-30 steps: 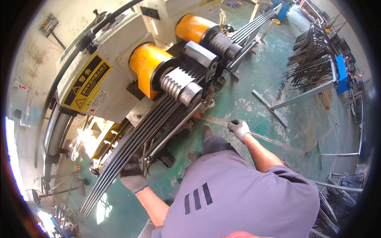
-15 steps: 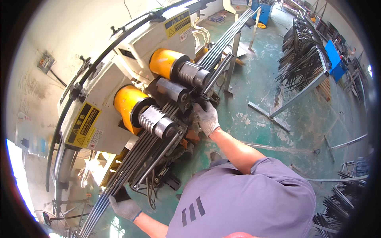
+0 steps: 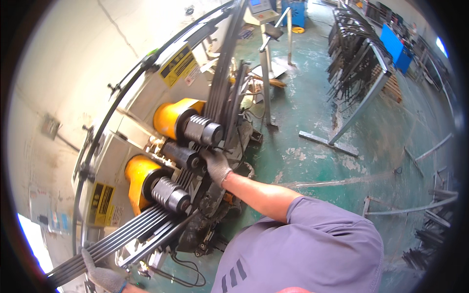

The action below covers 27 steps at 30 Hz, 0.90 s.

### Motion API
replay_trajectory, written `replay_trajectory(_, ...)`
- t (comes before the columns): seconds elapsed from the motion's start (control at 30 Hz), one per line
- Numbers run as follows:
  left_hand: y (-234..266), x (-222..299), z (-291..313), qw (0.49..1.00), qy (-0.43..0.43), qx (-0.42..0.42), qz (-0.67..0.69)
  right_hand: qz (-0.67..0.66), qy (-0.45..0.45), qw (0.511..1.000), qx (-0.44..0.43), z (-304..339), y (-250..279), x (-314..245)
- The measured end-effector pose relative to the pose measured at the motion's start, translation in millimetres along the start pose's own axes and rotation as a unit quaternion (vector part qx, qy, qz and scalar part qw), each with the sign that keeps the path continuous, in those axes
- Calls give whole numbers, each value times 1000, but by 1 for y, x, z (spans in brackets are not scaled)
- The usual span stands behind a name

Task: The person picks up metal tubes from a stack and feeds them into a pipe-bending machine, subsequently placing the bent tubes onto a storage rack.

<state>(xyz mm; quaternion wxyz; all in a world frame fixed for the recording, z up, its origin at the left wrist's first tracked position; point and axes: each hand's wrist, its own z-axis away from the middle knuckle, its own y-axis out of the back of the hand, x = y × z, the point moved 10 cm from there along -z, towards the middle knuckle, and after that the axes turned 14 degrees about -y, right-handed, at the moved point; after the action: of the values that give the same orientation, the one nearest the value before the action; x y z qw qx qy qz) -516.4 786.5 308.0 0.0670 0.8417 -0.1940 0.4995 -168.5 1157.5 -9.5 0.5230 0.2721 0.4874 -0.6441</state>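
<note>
Several long parallel metal bars (image 3: 122,232) run through a bending machine with two yellow-housed rollers (image 3: 168,119) (image 3: 139,180). Their far section rises steeply beside the upper roller; the near section slants down to the lower left. There my left hand (image 3: 105,278), in a grey knit glove, is closed around the bars, with a digit along their near side and glove tips showing beyond them. My right hand (image 3: 217,166), gloved too, reaches in beside the dark middle roller (image 3: 183,156), between the two ridged steel rollers. Its fingertips are hidden against the machine, so its grip is unclear.
A curved black pipe (image 3: 105,117) arches over the machine's pale body. A control box (image 3: 264,12) on a post stands beyond it. To the right, a metal rack (image 3: 364,107) carries many dark bent bars (image 3: 349,53). Cables (image 3: 188,273) hang below the machine.
The bars have bent at the rollers: their far part has swung upward and their near part outward to the left. My left hand has moved left and down with them; my right hand has shifted left and down.
</note>
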Motion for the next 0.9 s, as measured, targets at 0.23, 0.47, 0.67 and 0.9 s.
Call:
replay_trajectory(0.23, -115, 19, -30, 990, -53, -125, -29, 40, 54, 996, -59, 16, -2, -70)
replay_trajectory(0.47, -194, 52, -38, 971, -87, -221, -30, 23, 68, 993, -90, 19, 0, -87)
replay_trajectory(0.67, -289, 57, -22, 941, -111, -318, -25, 18, 129, 990, -55, -22, 1, -60)
replay_trajectory(0.9, -289, 52, -29, 927, -139, -348, 12, 66, 126, 988, -52, -6, -7, -68)
